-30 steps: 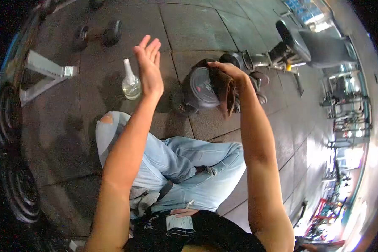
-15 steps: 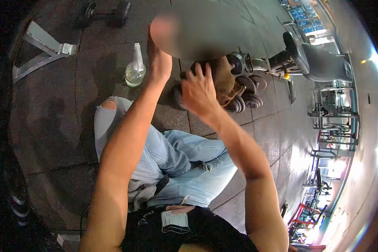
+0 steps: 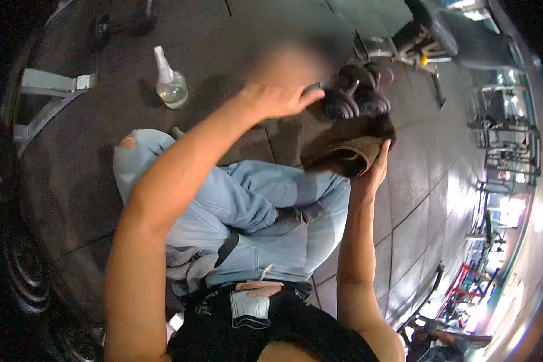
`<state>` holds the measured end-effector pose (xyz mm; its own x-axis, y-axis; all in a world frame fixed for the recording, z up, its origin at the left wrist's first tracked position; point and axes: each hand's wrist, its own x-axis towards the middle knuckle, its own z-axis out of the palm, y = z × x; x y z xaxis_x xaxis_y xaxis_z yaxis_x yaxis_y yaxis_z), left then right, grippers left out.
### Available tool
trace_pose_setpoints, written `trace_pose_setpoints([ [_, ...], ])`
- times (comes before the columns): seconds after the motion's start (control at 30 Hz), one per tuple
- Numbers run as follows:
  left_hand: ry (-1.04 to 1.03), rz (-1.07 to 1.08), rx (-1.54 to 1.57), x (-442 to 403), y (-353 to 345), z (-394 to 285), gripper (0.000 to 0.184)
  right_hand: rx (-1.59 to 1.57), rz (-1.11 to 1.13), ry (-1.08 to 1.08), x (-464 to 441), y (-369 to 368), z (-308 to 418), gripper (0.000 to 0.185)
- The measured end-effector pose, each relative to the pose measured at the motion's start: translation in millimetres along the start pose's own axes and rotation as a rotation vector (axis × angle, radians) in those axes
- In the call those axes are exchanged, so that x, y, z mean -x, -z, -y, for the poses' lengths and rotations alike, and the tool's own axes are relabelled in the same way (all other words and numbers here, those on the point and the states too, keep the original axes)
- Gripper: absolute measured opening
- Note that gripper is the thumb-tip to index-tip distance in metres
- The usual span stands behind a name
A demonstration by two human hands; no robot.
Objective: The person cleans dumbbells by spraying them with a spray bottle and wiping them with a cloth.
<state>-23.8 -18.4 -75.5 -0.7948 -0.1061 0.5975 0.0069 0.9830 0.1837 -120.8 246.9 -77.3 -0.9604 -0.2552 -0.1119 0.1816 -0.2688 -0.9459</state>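
Observation:
My right hand [image 3: 377, 169] is closed on the side of a brown cloth piece [image 3: 338, 148], bunched into a tube shape with a round dark opening facing me. It is held above the floor to the right of my crossed legs. My left hand [image 3: 280, 99] is raised in front of me, left of the cloth and apart from it. Its thumb stretches out to the right, with nothing visible against it. A blurred patch covers its fingers.
Several dumbbells [image 3: 356, 96] lie on the dark floor tiles beyond the cloth. A clear spray bottle [image 3: 174, 90] with a white top stands to the left. A metal frame foot [image 3: 48, 87] is farther left; a padded bench [image 3: 476, 45] is at upper right.
My right hand has moved from the top of the brown cloth to its right side; the cloth is now lifted closer, its opening toward me. My left hand has shifted right and slightly down.

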Motion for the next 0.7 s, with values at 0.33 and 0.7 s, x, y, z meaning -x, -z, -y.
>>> trace_pose_setpoints([
  [0.33,0.162,0.137,0.108,-48.8,-1.7,43.1,0.045,-0.334,0.179,-0.333,-49.6,-117.9,-120.1,0.070],
  [0.7,0.088,0.193,0.113,-47.1,12.9,25.3,0.045,-0.221,0.348,-0.255,-117.8,-180.3,-235.0,0.073],
])
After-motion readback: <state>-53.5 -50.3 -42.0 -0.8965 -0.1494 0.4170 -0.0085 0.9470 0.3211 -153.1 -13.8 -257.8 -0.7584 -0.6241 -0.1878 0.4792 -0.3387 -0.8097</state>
